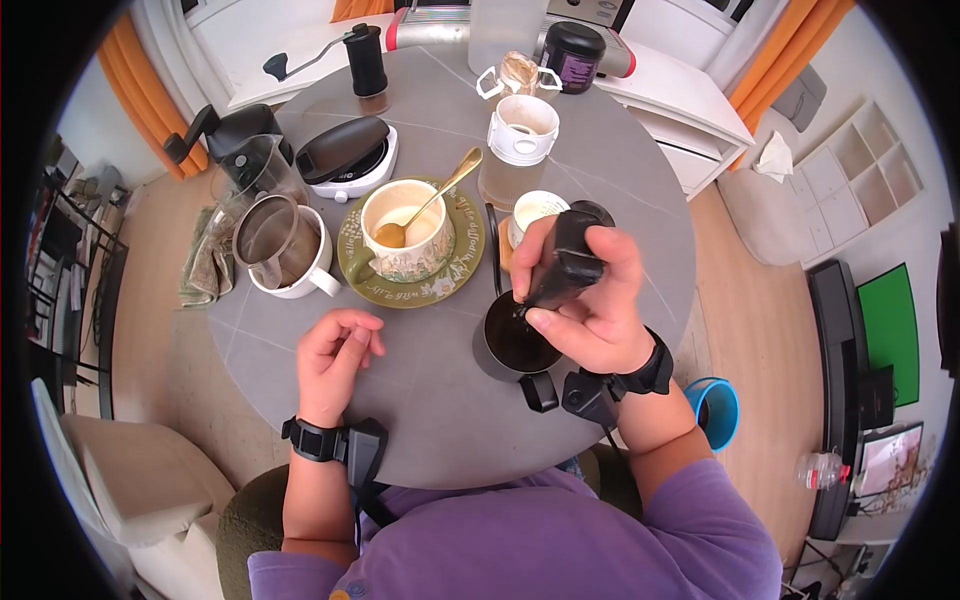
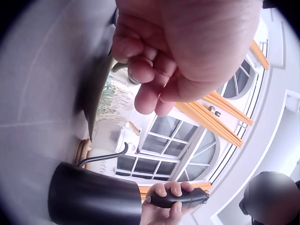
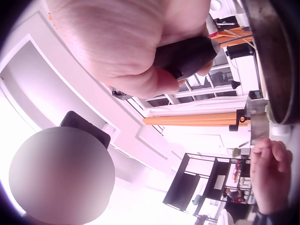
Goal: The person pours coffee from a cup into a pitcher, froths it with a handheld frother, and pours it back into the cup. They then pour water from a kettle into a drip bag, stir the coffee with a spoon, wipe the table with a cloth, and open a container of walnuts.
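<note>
In my right hand is a black handheld milk frother, fingers and thumb gripping its handle. Its tip points down over a black, open-topped gooseneck kettle, which stands on the table with its handle toward me. A thin metal shaft comes out of the frother; the lower end is hidden. My left hand hovers over the table's near side with loosely curled fingers and nothing in them. Ahead of it a painted cup sits on a green saucer, a gold spoon leaning in it.
A white mug bearing a metal filter is left of the saucer. Behind the kettle are a white lettered cup and a jar with a white top. A scale, hand grinder and black tub stand farther back.
</note>
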`<state>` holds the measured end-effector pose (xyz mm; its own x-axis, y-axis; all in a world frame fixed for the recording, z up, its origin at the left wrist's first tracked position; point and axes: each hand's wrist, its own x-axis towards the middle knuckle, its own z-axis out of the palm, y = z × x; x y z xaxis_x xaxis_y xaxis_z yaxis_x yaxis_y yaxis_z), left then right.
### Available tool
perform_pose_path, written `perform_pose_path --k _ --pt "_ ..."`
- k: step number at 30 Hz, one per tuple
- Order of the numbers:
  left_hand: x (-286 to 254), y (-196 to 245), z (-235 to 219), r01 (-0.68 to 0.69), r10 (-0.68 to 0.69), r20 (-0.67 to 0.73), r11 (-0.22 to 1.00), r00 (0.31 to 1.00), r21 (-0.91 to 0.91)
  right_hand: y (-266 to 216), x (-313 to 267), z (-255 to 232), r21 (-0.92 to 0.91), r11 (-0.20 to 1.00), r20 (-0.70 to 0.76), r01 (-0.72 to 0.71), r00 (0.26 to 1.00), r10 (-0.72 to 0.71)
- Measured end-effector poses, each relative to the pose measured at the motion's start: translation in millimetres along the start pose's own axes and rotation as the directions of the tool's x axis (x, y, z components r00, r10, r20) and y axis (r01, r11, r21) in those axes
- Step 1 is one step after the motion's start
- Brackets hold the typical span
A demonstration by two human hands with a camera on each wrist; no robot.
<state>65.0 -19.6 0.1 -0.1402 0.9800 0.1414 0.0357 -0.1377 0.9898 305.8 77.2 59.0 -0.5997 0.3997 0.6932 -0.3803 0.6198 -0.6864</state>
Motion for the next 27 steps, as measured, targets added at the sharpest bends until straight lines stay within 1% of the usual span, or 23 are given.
perform_pose_path --k 2,4,8,11,13,14,16,19,27 --pt "1 -1 2 -0.009 0.01 -0.02 1.0 1.0 0.016 1 1 -1 -0.004 1.0 0.021 -0.007 1.0 0.007" --pt "0 -1 0 -0.007 0.007 -0.008 1.0 1.0 0.003 3 3 -2 -0.036 0.999 0.062 -0.009 0.998 0.011" --pt "1 -2 -2 -0.003 0.004 0.006 1.0 1.0 -0.008 6 5 -2 -0.04 0.999 0.069 -0.015 0.997 0.017" --pt "0 -1 -1 0.006 -0.006 0.001 1.0 1.0 -0.006 10 0 -1 0.014 1.0 0.034 -0.017 0.999 0.016" --pt "0 0 0 0.013 -0.013 0.005 1.0 1.0 -0.011 11 -4 -4 0.165 0.986 -0.007 0.029 1.0 -0.028" --pt "0 0 0 0.015 -0.015 0.008 1.0 1.0 -0.014 9 -3 -5 0.163 0.986 -0.008 0.027 1.0 -0.026" --pt "0 0 0 0.02 -0.02 0.008 1.0 1.0 -0.01 2 2 -6 0.038 0.999 -0.015 0.002 1.0 -0.001" --pt "0 1 0 0.02 -0.02 0.011 1.0 1.0 -0.002 2 0 -7 0.022 1.0 0.002 -0.007 1.0 0.007" --pt "0 -1 -2 0.015 -0.015 0.012 1.0 1.0 0.005 -1 -1 -6 0.049 0.999 -0.02 -0.009 1.0 0.01"
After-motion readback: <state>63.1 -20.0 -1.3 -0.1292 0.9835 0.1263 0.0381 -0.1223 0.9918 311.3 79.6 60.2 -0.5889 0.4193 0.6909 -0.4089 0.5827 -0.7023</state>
